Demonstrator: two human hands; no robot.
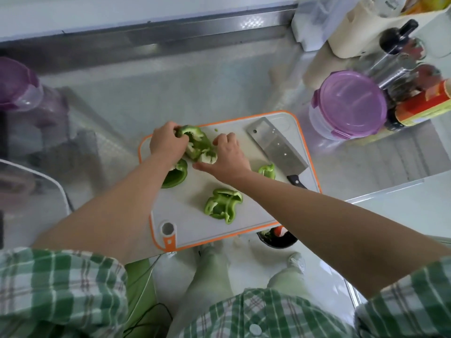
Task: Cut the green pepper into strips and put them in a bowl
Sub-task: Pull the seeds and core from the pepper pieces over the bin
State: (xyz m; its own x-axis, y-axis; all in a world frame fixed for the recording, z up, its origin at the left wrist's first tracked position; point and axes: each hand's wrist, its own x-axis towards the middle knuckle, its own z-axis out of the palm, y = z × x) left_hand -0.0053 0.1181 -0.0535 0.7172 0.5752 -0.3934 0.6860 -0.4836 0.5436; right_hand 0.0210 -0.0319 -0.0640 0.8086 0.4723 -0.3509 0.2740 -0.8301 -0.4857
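On the white cutting board with an orange rim [246,215], my left hand [166,142] grips a large green pepper piece [195,140] at the board's far left. My right hand [228,157] curls its fingers on the pale core end [208,156] of that same piece. Three other pepper pieces lie loose: one [176,175] partly under my left forearm, one [223,204] in the board's middle, a small one [267,170] by the cleaver. The cleaver [275,146] lies flat at the board's right, black handle toward me. No bowl can be made out on the counter.
A purple-lidded container [351,103] stands right of the board, with bottles and a steel mill [400,59] behind it. A purple jug [17,86] sits far left. Below the glass counter a dark bin [277,237] holds scraps, beside my feet.
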